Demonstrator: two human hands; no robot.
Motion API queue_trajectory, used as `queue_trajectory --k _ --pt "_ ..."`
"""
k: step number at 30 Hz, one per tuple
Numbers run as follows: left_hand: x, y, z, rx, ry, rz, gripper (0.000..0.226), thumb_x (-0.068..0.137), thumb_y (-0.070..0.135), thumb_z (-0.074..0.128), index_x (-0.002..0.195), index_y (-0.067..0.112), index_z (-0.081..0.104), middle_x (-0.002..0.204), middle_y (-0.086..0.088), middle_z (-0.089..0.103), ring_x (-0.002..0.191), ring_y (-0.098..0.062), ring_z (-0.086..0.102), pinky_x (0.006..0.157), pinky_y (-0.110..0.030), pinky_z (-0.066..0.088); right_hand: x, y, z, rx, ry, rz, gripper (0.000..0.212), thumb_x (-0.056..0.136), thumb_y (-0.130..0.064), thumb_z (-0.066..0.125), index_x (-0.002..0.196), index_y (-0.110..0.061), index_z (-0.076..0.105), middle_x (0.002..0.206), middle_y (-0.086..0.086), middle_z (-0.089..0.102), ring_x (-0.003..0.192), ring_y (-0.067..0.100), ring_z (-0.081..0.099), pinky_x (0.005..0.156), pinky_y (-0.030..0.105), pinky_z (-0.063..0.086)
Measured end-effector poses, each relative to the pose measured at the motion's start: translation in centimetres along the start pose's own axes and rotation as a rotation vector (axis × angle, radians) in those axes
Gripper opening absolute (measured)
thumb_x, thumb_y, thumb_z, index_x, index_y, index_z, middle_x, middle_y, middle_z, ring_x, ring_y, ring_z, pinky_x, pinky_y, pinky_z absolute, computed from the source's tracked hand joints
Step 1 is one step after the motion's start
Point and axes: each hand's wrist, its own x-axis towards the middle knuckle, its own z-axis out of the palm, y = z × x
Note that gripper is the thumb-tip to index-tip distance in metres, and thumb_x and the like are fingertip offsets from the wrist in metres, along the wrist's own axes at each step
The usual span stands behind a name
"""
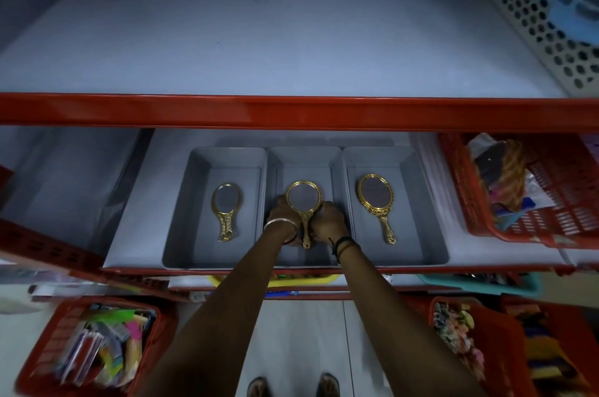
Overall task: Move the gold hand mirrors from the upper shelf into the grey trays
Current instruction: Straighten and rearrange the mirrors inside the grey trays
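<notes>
Red-edged shelving fills the view, with the upper shelf (291,49) a bare pale surface and a lower shelf carrying three grey trays side by side, their walls touching. Both hands reach into the middle tray (304,156): the left hand (281,215) and the right hand (329,221) close in from either side on the round gold mirror (304,197), fingers curled around the rim where the frame meets the handle, so the mirror sits between them with its glass facing up and its handle pointing toward the person. Whether it rests on the tray floor or is held just above it cannot be told. In the left tray (194,169) an oval gold mirror (226,210) lies flat, handle toward the front; in the right tray (405,166) a larger ornate gold mirror (376,203) lies flat, tilted slightly. A red basket (551,224) of mixed goods stands just right of the trays, and a white perforated basket (544,33) sits at the far right of the upper shelf. The upper shelf's red front edge (291,111) overhangs the back of the trays.
</notes>
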Motion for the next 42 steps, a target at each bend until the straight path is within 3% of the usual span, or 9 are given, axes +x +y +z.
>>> queue_trajectory --k 7,11,18,21,25,27,31,34,42 --pt "-2.1 2.6 -1.1 0.128 0.276 0.192 0.038 0.091 0.005 0.044 0.127 -0.005 0.044 0.127 -0.026 0.056 0.118 -0.04 0.055 0.093 -0.041 0.047 -3.0 -1.2 -3.6 0.023 0.184 -0.156 0.034 0.091 -0.007 0.051 0.124 -0.002 0.048 0.119 0.021 0.061 0.106 0.034 0.061 0.074 0.028 0.045" --pt "-3.2 6.3 1.1 -0.253 0.224 0.402 0.028 0.089 -0.002 0.042 0.112 -0.004 0.058 0.114 -0.022 0.065 0.108 -0.028 0.061 0.091 -0.034 0.047 -3.5 0.8 -6.9 0.082 0.353 -0.206 0.02 0.091 -0.007 0.05 0.107 -0.002 0.06 0.101 0.022 0.069 0.094 0.036 0.065 0.076 0.034 0.05" --pt "-6.8 9.9 7.4 -0.466 -0.11 0.209 0.033 0.093 0.003 0.038 0.12 -0.008 0.052 0.127 -0.031 0.055 0.117 -0.041 0.055 0.099 -0.047 0.046 -3.5 6.2 -11.8 0.062 0.457 0.034 0.018 0.087 -0.008 0.056 0.094 0.004 0.066 0.1 0.024 0.071 0.094 0.036 0.066 0.065 0.026 0.042" --pt "-7.3 10.3 9.0 -0.429 -0.138 0.133 0.033 0.097 0.004 0.035 0.124 -0.008 0.05 0.133 -0.026 0.053 0.122 -0.037 0.052 0.101 -0.038 0.043 -3.9 7.3 -12.7 0.069 0.394 0.073 0.022 0.087 -0.004 0.054 0.1 0.009 0.065 0.107 0.026 0.068 0.1 0.037 0.064 0.073 0.029 0.046" --pt "-7.6 10.6 9.9 -0.382 -0.163 0.074 0.026 0.098 0.004 0.034 0.093 -0.002 0.059 0.134 -0.024 0.053 0.125 -0.035 0.049 0.102 -0.035 0.041 -3.9 7.9 -12.9 0.098 0.347 0.075 0.021 0.085 -0.003 0.057 0.1 0.009 0.067 0.103 0.022 0.069 0.096 0.033 0.064 0.072 0.026 0.045" --pt "-7.7 10.8 10.1 -0.39 -0.155 0.066 0.031 0.097 0.002 0.036 0.12 -0.008 0.054 0.139 -0.022 0.049 0.128 -0.034 0.047 0.103 -0.033 0.04 -3.8 7.9 -12.8 0.104 0.327 0.08 0.019 0.085 -0.001 0.056 0.095 0.009 0.068 0.091 0.019 0.067 0.085 0.028 0.061 0.066 0.02 0.041" --pt "-7.6 10.9 10.4 -0.42 -0.161 0.046 0.021 0.097 0.004 0.037 0.101 0.002 0.058 0.132 -0.023 0.054 0.122 -0.034 0.051 0.1 -0.034 0.043 -3.6 8.1 -12.7 0.124 0.336 0.084 0.021 0.083 -0.001 0.056 0.096 0.009 0.069 0.099 0.024 0.07 0.095 0.034 0.065 0.078 0.028 0.048" --pt "-7.2 10.8 10.8 -0.441 -0.169 0.033 0.033 0.097 0.007 0.037 0.125 -0.004 0.049 0.13 -0.022 0.055 0.12 -0.034 0.052 0.099 -0.034 0.043 -3.5 8.2 -12.5 0.126 0.33 0.089 0.022 0.084 0.0 0.054 0.096 0.009 0.069 0.104 0.024 0.071 0.098 0.035 0.066 0.079 0.028 0.048" --pt "-7.1 10.6 11.1 -0.454 -0.151 0.042 0.035 0.098 0.011 0.037 0.127 -0.005 0.047 0.131 -0.025 0.054 0.12 -0.036 0.052 0.1 -0.037 0.043 -3.7 7.9 -12.1 0.095 0.297 0.064 0.021 0.087 0.002 0.049 0.072 -0.005 0.062 0.078 0.015 0.06 0.076 0.021 0.055 0.069 0.024 0.04"
